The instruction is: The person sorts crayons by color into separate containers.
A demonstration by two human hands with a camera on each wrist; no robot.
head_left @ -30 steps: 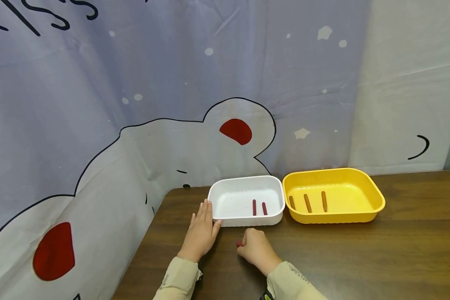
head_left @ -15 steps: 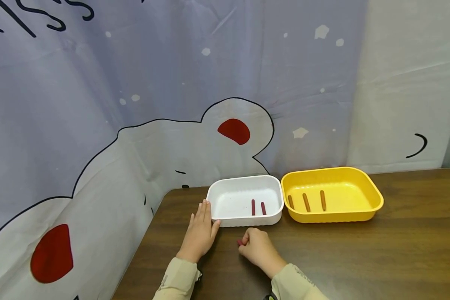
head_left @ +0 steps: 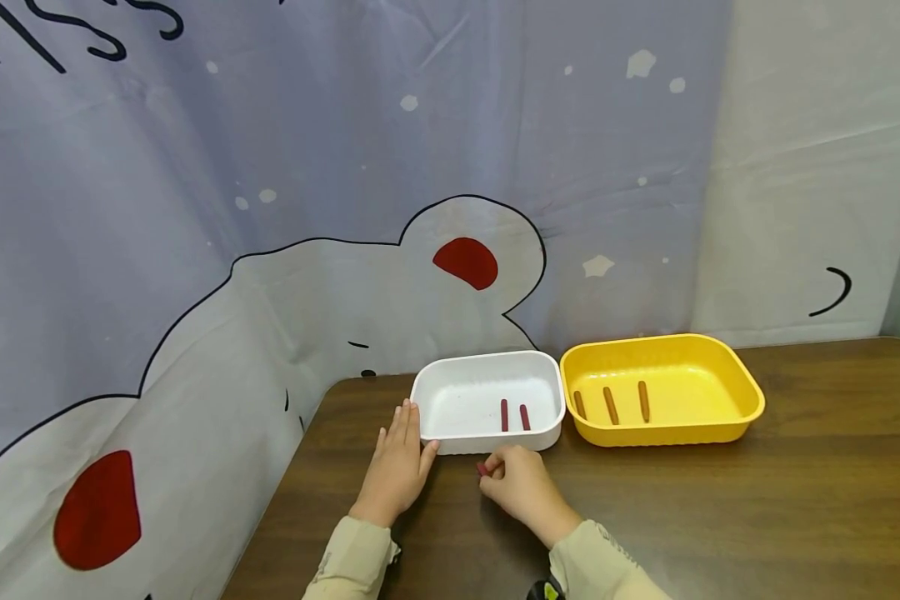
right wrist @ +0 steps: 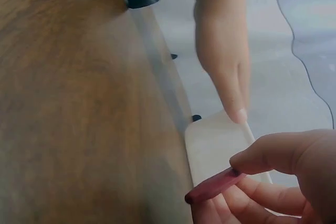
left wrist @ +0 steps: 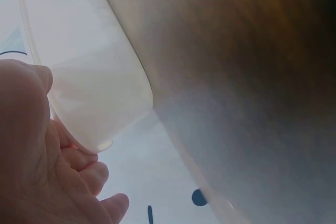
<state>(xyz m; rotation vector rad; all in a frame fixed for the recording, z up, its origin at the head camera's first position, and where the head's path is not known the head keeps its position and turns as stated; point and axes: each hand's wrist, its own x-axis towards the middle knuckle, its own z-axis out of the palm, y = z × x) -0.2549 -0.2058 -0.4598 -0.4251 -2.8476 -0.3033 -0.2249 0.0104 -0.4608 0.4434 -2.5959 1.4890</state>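
My right hand (head_left: 523, 492) pinches a short dark red stick (right wrist: 215, 186) between thumb and fingertips, just above the table in front of the white tray (head_left: 450, 446). In the right wrist view the stick shows darker ends and lies slanted across the fingertips. My left hand (head_left: 392, 471) rests at the tray's near left corner, its fingers along the left side and the thumb at the front rim. The left wrist view shows that hand (left wrist: 47, 171) against the tray's wall (left wrist: 100, 87). Inside the tray lie two dark red sticks, a left one (head_left: 504, 415) and a right one (head_left: 525, 417).
A yellow tray (head_left: 667, 434) stands against the white tray's right side. In its left half lie three brownish-orange sticks, one of them near the middle (head_left: 644, 402). A printed curtain (head_left: 360, 308) hangs behind the brown wooden table (head_left: 682, 517) and along its left side.
My right hand has moved slightly forward with the stick, closer to the white tray's front wall. My left hand stays at the tray's corner. The whole head view has shifted a little.
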